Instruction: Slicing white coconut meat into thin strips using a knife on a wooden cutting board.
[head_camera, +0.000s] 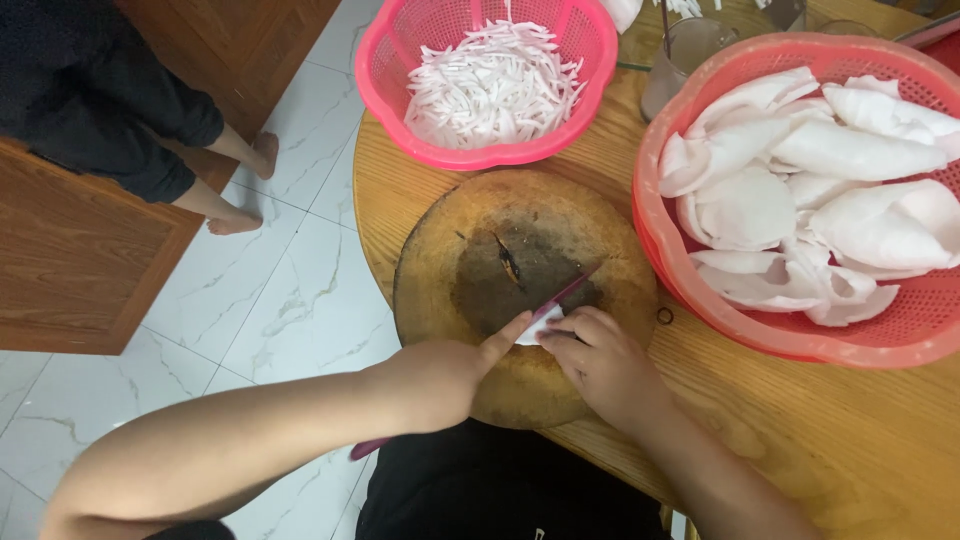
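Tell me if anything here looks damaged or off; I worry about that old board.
The round wooden cutting board has a dark worn patch and a split gouge near its middle. It also overhangs the table edge toward the person. The left hand works the knife close to the right hand.

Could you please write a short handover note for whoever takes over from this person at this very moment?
Left hand: grips a pink-bladed knife, forefinger along the blade.
Right hand: fingers pin a small white piece on the round wooden cutting board.
Done: the far pink basket holds a heap of thin white strips.
Left: the larger red basket on the right is full of big uncut white slices.
Both baskets stand on the wooden table.
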